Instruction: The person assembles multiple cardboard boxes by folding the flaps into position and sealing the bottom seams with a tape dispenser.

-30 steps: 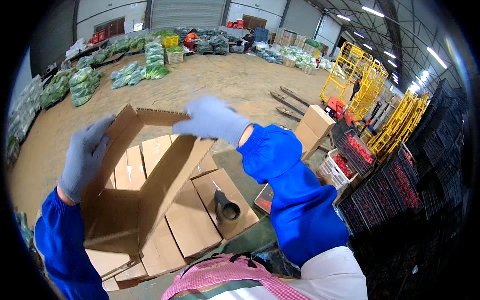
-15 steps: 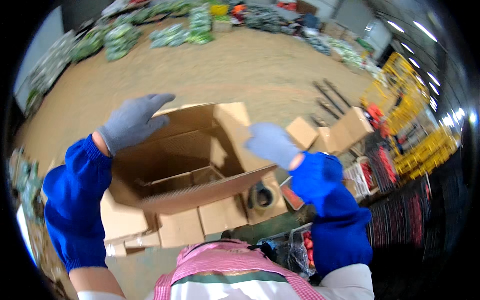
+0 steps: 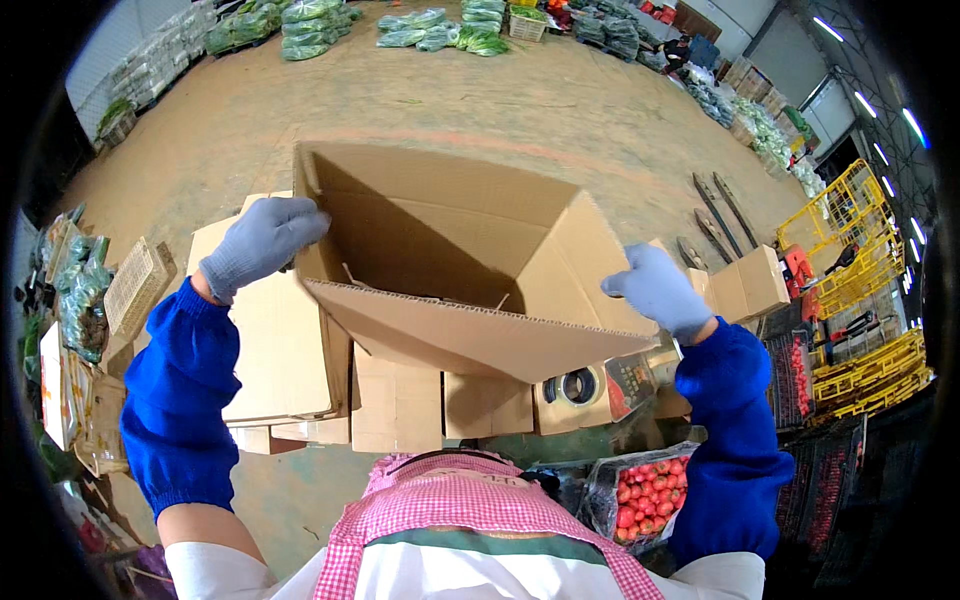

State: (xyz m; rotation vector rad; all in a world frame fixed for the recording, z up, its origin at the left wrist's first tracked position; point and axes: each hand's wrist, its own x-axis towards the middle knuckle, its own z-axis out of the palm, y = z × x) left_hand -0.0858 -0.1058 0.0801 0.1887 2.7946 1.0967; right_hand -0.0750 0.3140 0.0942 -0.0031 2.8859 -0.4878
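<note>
An open-topped cardboard box is tilted in front of me, its inside facing up and mostly shadowed. My left hand, in a grey glove, is closed on the upper edge of its left wall. At the right wall my right hand, gloved alike, grips the rim with the thumb on the inner side. Beneath the raised box stands a row of closed cardboard boxes. A roll of tape lies on the one at the right end of this row.
A larger closed box stands at left. By my right forearm sits a crate of red tomatoes. Pallet-jack forks and yellow metal cages are farther right. Bagged green vegetables line the far floor.
Both hands have closed on the open box's side walls; the left was stretched out above it before. The box sits more to the right in view, and the view itself has shifted.
</note>
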